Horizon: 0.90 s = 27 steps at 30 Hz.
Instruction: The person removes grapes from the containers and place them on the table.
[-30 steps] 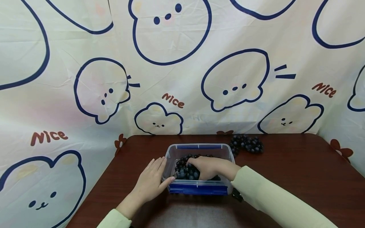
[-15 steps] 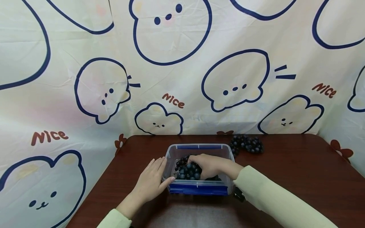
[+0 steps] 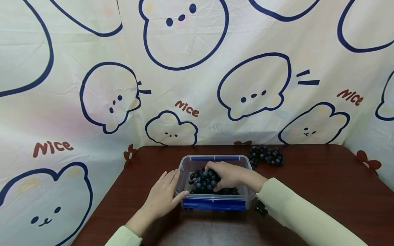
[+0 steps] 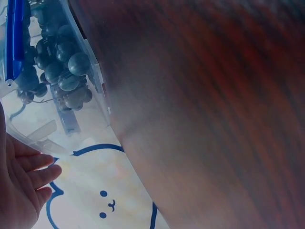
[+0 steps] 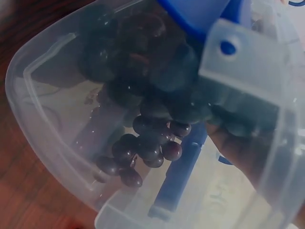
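Grapes (image 3: 204, 182), dark and round with a dull bluish bloom, lie heaped inside a clear plastic box (image 3: 244, 191), mostly across its middle. The right hand (image 3: 229, 174) reaches in over the right side and grips the bunch, fingers curled over the top and thumb at the near side. The left hand (image 3: 164, 194) lies against the box's left side with its fingers straight, thumb by the near left corner.

The box is rectangular with rounded corners, its lid off, a blue clip (image 3: 213, 204) along the near wall. Its rim is exposed at the back, and space shows inside between the grapes and the left wall. Another bunch (image 3: 274, 157) sits just beside the far right corner.

Everything stands on a smooth, red-brown wood-grain table (image 3: 320, 184), which stretches away on both sides. Behind its far edge hangs a pale, creased cloth (image 3: 255, 37) printed with navy bear outlines and "Nice" in red. Both sleeves (image 3: 298, 210) are light green.
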Available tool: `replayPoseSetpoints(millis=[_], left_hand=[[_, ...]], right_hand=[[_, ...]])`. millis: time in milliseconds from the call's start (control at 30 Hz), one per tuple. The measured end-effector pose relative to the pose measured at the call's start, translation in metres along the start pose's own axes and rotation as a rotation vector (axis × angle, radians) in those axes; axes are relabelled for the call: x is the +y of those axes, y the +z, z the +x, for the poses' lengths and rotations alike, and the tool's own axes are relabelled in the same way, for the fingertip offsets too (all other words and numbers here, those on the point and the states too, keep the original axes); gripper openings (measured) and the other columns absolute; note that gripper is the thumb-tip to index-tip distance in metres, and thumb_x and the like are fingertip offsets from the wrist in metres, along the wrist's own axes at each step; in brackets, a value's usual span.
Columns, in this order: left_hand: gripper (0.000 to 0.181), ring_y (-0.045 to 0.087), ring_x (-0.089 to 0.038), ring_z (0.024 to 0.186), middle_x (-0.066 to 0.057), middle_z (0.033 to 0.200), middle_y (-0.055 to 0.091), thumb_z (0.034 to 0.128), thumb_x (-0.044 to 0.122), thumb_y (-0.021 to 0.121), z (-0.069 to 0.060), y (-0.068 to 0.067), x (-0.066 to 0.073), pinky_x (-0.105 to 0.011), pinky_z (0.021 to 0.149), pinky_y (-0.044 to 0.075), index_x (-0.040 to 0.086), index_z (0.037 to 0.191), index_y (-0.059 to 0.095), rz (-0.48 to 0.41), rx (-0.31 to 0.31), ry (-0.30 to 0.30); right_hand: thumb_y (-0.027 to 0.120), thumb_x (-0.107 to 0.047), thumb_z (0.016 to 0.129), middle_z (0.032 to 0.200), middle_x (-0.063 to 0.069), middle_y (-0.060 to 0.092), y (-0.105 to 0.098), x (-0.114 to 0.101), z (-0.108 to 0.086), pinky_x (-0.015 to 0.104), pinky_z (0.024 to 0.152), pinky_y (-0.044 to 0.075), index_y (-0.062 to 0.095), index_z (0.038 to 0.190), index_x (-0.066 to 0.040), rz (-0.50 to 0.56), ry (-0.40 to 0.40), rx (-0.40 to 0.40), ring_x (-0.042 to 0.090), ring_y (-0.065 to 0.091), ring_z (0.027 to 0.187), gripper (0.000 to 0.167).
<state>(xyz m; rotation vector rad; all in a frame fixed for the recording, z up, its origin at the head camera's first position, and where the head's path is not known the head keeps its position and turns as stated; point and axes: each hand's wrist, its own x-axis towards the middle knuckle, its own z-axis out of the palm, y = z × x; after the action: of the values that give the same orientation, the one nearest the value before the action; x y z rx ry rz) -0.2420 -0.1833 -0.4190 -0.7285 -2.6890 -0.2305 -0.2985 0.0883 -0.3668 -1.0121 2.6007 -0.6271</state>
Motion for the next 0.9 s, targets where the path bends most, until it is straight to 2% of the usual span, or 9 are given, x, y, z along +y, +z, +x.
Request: replayPoseSetpoints(millis=[167, 300, 467, 700, 900], left_hand=[[0.073, 0.043, -0.033, 0.133, -0.020, 0.143, 0.047, 0.0944, 0.050, 0.056, 0.000, 0.000, 0.000, -0.048, 0.114, 0.023, -0.007, 0.140, 0.047, 0.005, 0.002, 0.006], [0.072, 0.044, -0.034, 0.132, -0.021, 0.142, 0.048, 0.0936, 0.047, 0.059, 0.000, 0.000, 0.000, -0.050, 0.113, 0.024, -0.007, 0.139, 0.048, 0.002, 0.016, 0.007], [0.070, 0.044, -0.034, 0.131, -0.021, 0.140, 0.049, 0.0930, 0.045, 0.061, 0.000, 0.000, 0.001, -0.051, 0.112, 0.025, -0.008, 0.138, 0.048, 0.001, 0.026, 0.009], [0.073, 0.044, -0.034, 0.131, -0.021, 0.142, 0.047, 0.0949, 0.049, 0.056, 0.000, 0.000, 0.000, -0.050, 0.113, 0.023, -0.008, 0.139, 0.047, 0.007, 0.012, 0.013], [0.073, 0.043, -0.033, 0.132, -0.020, 0.142, 0.047, 0.0954, 0.050, 0.055, 0.000, 0.000, 0.000, -0.050, 0.113, 0.024, -0.007, 0.139, 0.047, 0.007, 0.004, 0.009]], right_hand=[[0.081, -0.016, 0.081, 0.133, 0.001, 0.052, -0.001, -0.001, -0.003, 0.042, 0.098, 0.045, 0.049, 0.130, -0.024, -0.029, -0.015, 0.046, 0.019, 0.048, 0.123, 0.059], [0.080, -0.012, 0.081, 0.126, 0.002, 0.053, -0.001, -0.001, -0.005, 0.041, 0.092, 0.049, 0.050, 0.130, -0.024, -0.077, -0.030, 0.103, 0.021, 0.052, 0.117, 0.059], [0.077, -0.003, 0.082, 0.120, 0.002, 0.052, -0.001, 0.001, -0.008, 0.037, 0.085, 0.052, 0.052, 0.130, -0.022, -0.179, -0.089, 0.178, 0.019, 0.056, 0.105, 0.058], [0.075, 0.002, 0.080, 0.119, 0.006, 0.052, -0.001, 0.003, -0.011, 0.029, 0.074, 0.052, 0.053, 0.133, -0.019, -0.368, -0.244, 0.314, 0.015, 0.057, 0.094, 0.062], [0.073, 0.009, 0.079, 0.117, 0.013, 0.055, 0.001, 0.007, -0.010, 0.028, 0.068, 0.052, 0.053, 0.131, -0.012, -0.510, -0.396, 0.450, 0.019, 0.060, 0.091, 0.059]])
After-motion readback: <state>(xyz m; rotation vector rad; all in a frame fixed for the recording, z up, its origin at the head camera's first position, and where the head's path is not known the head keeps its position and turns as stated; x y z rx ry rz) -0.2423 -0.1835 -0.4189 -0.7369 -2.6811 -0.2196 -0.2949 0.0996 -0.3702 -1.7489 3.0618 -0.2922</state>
